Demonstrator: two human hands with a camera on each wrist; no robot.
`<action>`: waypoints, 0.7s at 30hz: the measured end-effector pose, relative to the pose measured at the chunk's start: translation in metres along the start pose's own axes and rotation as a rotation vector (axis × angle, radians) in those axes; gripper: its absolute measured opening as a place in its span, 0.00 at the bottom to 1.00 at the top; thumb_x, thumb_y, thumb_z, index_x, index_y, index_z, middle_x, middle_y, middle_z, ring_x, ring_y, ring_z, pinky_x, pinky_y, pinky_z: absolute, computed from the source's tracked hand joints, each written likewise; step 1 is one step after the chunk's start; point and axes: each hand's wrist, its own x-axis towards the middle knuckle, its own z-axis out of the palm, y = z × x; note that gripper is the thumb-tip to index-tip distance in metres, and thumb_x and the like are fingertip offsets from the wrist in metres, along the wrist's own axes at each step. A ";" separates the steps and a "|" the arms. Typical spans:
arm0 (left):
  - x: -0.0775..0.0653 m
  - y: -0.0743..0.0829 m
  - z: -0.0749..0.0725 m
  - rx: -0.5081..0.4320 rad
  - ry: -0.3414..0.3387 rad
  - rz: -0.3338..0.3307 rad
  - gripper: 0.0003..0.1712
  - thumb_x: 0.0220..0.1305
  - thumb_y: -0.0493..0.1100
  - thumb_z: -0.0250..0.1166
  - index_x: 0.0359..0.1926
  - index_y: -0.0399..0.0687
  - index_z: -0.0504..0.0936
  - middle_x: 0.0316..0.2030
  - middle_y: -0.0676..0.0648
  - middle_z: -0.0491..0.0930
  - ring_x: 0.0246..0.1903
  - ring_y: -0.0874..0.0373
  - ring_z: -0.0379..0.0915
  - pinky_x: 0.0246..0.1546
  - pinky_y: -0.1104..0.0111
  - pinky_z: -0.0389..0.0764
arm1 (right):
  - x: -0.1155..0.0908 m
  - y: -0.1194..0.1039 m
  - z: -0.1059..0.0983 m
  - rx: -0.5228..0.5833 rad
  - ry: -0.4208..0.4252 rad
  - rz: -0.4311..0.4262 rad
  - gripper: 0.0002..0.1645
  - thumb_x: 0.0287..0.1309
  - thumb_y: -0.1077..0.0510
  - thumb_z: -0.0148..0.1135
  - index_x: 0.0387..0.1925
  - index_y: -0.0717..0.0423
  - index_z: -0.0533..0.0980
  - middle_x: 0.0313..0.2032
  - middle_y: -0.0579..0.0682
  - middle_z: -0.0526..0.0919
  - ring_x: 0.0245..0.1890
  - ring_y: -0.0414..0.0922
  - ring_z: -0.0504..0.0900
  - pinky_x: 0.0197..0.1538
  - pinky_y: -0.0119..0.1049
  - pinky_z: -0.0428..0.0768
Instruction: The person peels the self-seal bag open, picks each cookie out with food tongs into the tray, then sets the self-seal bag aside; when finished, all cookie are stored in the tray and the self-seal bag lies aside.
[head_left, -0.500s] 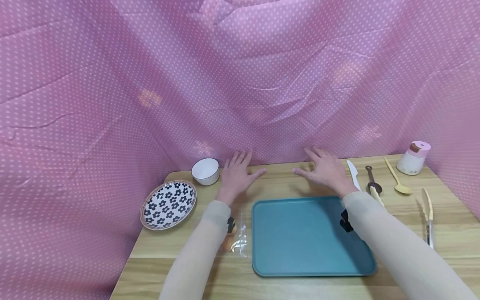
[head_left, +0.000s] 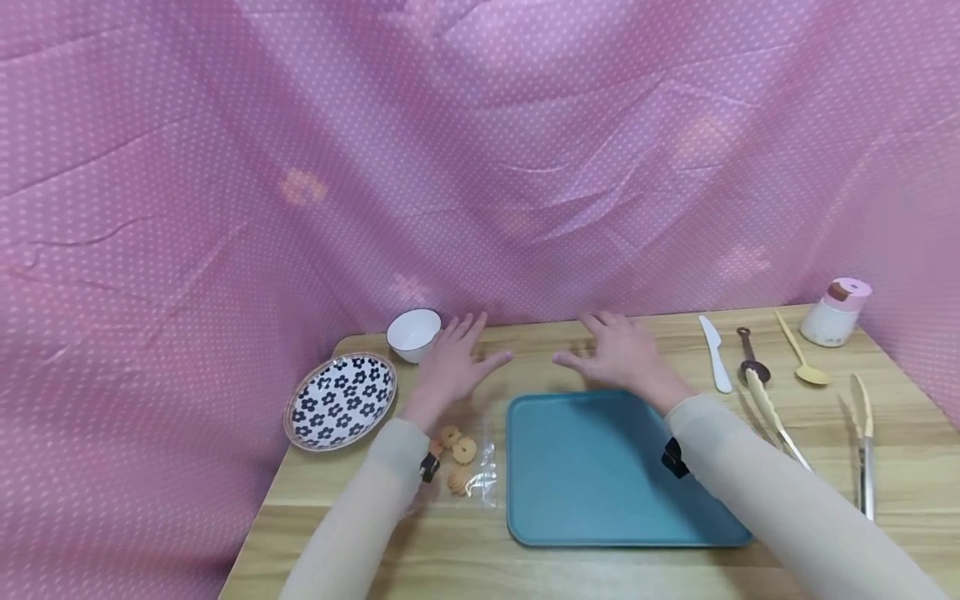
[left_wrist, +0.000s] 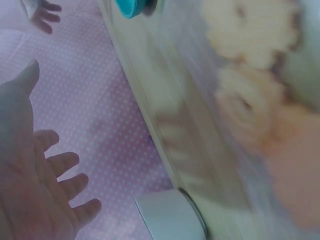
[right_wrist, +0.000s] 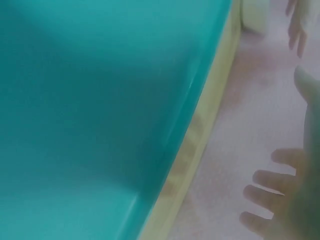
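My left hand [head_left: 452,362] hovers over the back of the table with fingers spread, holding nothing, just right of a white bowl [head_left: 415,330]. The right hand [head_left: 621,357], also spread and bare, hangs above the far edge of a teal tray [head_left: 585,475]. Several round cookies [head_left: 464,451] in a clear plastic bag [head_left: 486,479] lie left of the tray, partly hidden by my left forearm. In the left wrist view the cookies [left_wrist: 247,100] appear close up, with the bowl [left_wrist: 172,215] beyond the fingers. The tray [right_wrist: 100,110] fills much of the right wrist view.
A flower-patterned plate [head_left: 341,402] stands left of the bowl. On the right lie a white knife [head_left: 716,354], a dark spoon [head_left: 753,367], a yellow spoon [head_left: 810,374] and tongs [head_left: 864,450]. Behind them stands a pink-lidded jar [head_left: 836,313]. Pink dotted cloth [head_left: 525,167] hangs behind the table.
Both hands have moved left and a little nearer to me, still spread. More of the cookies, the knife and the tongs now shows beside the forearms.
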 end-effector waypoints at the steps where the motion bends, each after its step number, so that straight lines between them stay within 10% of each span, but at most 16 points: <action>1: -0.004 -0.003 -0.001 0.001 0.002 -0.005 0.55 0.59 0.88 0.39 0.80 0.74 0.38 0.82 0.53 0.46 0.83 0.51 0.40 0.83 0.47 0.46 | 0.000 -0.006 0.001 -0.002 0.000 -0.012 0.64 0.51 0.11 0.45 0.76 0.49 0.61 0.74 0.59 0.68 0.74 0.63 0.66 0.75 0.68 0.64; 14: -0.056 -0.029 0.008 0.047 -0.095 0.009 0.57 0.59 0.87 0.41 0.81 0.67 0.43 0.81 0.49 0.53 0.80 0.45 0.52 0.80 0.43 0.57 | -0.020 -0.079 0.017 0.037 -0.064 -0.107 0.63 0.52 0.12 0.47 0.73 0.51 0.67 0.71 0.57 0.73 0.73 0.59 0.70 0.76 0.62 0.66; 21: -0.091 -0.032 -0.001 0.093 -0.146 -0.003 0.58 0.58 0.87 0.43 0.81 0.65 0.46 0.80 0.49 0.52 0.79 0.44 0.52 0.81 0.45 0.55 | -0.036 -0.116 0.025 -0.041 -0.092 -0.158 0.59 0.50 0.11 0.48 0.60 0.54 0.78 0.58 0.55 0.84 0.59 0.56 0.82 0.58 0.55 0.84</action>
